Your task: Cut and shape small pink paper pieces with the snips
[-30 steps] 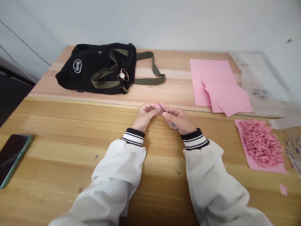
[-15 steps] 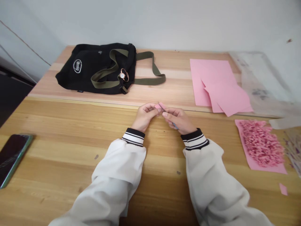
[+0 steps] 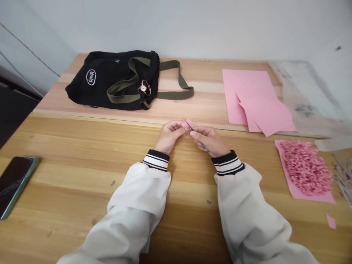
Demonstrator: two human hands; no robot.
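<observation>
Both of my hands meet over the middle of the table. My left hand is closed, with thumb and fingers pinching a small piece of pink paper. In my right hand is a slim tool with a thin dark shaft and a blue end; its exact kind is unclear. The shaft slants up to the left and lies across the pink paper, between the fingertips of both hands. My right fingers are closed around it and hide its middle.
A black bag carrying a watch lies at the back left. Pink sheets and clear plastic are at the back right. Curled pink paper bits sit right, near a loose pink scrap. A phone rests left.
Hardly anything differs. Both hands keep their place and grip, and the paper and tool stay nearly still at the fingertips.
</observation>
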